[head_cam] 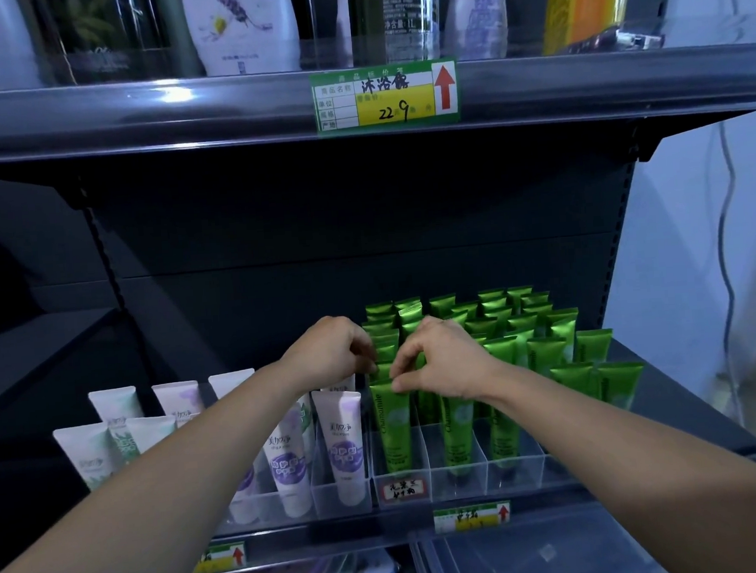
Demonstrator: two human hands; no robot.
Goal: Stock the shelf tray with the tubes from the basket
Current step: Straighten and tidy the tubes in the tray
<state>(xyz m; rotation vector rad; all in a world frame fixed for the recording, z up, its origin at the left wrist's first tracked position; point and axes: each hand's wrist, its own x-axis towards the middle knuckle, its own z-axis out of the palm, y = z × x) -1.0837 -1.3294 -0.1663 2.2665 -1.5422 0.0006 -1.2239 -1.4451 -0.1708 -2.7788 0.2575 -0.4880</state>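
Both bare forearms enter from the lower corners and converge on the green tubes (497, 358) standing crimp-up in a clear divided tray (458, 468) on the dark shelf (671, 404). Right hand (444, 360): thumb and fingertips (399, 385) pinched on the crimped top of the front-left green tube (392, 424), which stands upright in the tray's front-left compartment. Left hand (331, 350): fingers curled, tips pressed among the tube tops just behind and left of that pinch; whether they grip a tube cannot be told, as the knuckles cover them.

Beyond the fingers the green rows run back toward the shelf's rear panel, closely packed; the right hand covers the middle of the rows. Front compartments to the right of the pinched tube hold one tube each, with clear room between divider walls. Left of the left fingers, white and lilac tubes (340, 445) stand in a second clear tray (337, 497), partly crossed by the left forearm.

Above the hands lies open dark space up to the upper shelf edge, which carries a green and yellow price label (385, 95). Bottles (239, 25) on that upper shelf are cut off by the top of the view. A handwritten tag (401, 488) on the tray front is too small to read. No basket can be made out; the lower bins are blurred.
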